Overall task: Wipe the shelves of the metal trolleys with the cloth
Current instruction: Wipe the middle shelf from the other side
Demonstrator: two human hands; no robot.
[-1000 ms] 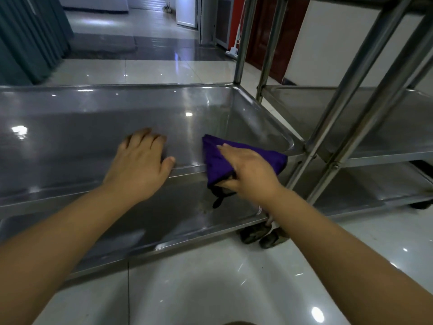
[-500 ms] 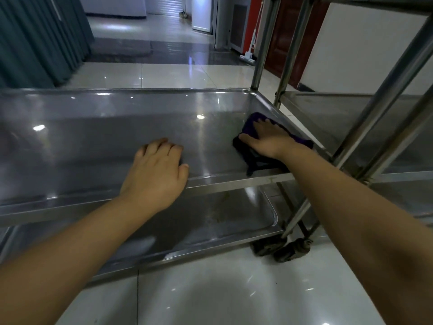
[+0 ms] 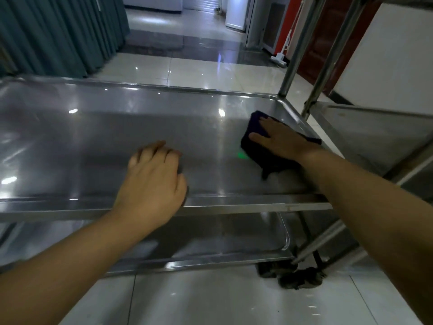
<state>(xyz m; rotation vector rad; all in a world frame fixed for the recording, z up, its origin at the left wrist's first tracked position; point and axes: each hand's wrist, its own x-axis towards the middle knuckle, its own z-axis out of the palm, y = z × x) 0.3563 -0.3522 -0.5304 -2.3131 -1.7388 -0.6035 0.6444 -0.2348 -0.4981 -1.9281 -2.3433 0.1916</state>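
Observation:
A dark purple cloth (image 3: 254, 127) lies on the middle shelf (image 3: 117, 137) of the metal trolley, near its far right corner. My right hand (image 3: 280, 140) presses flat on the cloth with straight fingers and covers most of it. My left hand (image 3: 154, 181) rests on the shelf just inside the front rim (image 3: 246, 205), fingers loosely bent, holding nothing. A lower shelf (image 3: 234, 240) shows beneath the rim.
A second metal trolley (image 3: 375, 132) stands close on the right, its uprights (image 3: 328, 55) beside my right arm. Castor wheels (image 3: 297, 279) sit on the shiny tiled floor. Teal curtains (image 3: 58, 36) hang at the back left.
My right hand has slid the cloth from the shelf's front right edge toward the far right corner. The left hand has stayed at the front rim.

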